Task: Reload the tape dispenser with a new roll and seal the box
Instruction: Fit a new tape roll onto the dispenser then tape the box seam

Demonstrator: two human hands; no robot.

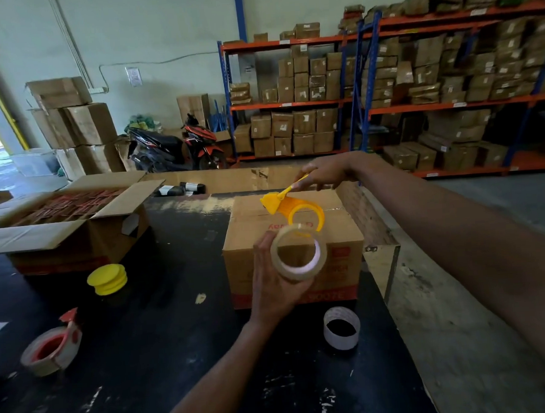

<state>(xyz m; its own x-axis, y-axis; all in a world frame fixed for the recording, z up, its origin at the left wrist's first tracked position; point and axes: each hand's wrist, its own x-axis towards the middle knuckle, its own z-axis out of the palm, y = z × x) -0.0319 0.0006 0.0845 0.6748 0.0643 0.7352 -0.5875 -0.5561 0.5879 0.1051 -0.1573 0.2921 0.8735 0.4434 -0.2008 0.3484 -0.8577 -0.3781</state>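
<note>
A closed cardboard box [343,234] with red print stands on the black table, right of centre. My left hand [271,289] grips a new roll of clear tape [299,254] in front of the box, its hole facing me. My right hand [323,173] holds the yellow tape dispenser [288,207] by its thin handle above the box top; the dispenser's ring is empty and hangs just behind the roll. A yellow round cap [107,279] lies on the table to the left.
An empty white tape core [341,328] stands near the table's front right. A red dispenser with a tape roll [51,347] lies at the left. An open carton of red items [64,216] sits at the back left. Shelving with boxes [385,87] and a motorbike [175,147] fill the background.
</note>
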